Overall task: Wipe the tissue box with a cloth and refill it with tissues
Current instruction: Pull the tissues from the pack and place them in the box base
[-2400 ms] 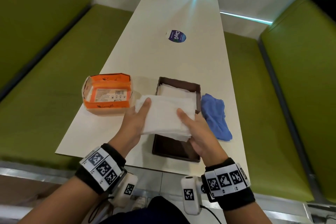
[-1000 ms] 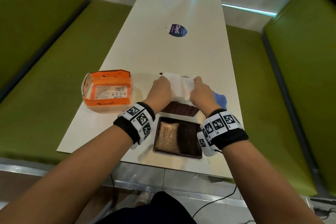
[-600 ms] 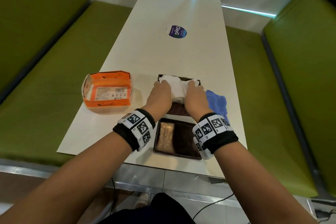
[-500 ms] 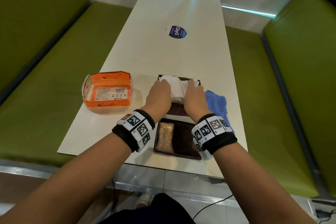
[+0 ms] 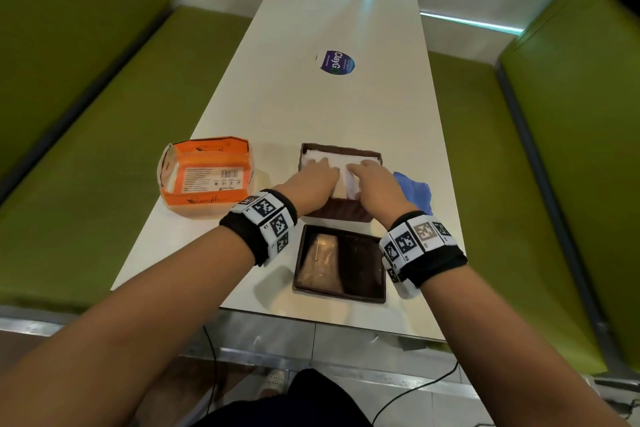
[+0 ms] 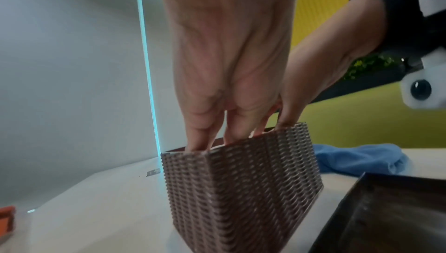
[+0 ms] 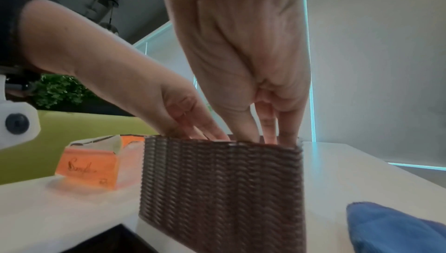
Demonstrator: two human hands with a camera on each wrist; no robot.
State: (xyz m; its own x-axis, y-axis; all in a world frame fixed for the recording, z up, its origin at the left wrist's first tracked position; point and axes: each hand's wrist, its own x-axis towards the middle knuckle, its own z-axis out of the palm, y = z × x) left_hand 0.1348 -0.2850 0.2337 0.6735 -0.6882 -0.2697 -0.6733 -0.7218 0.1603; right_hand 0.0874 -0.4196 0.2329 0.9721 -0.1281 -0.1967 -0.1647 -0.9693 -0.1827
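Note:
A brown woven tissue box stands open on the white table. White tissues lie inside it. My left hand and my right hand reach into the box side by side, and their straight fingers press down on the tissues. The fingertips are hidden below the rim in both wrist views. The box's dark brown lid lies upside down in front of the box. A blue cloth sits crumpled to the right of the box.
An opened orange tissue packet lies left of the box. A round purple sticker is on the far part of the table. Green bench seats run along both sides. The table's near edge is just behind the lid.
Both hands carried the white tissues from above the lid forward into the box. They now press them flat, with fingers spread further over the stack than half a second ago.

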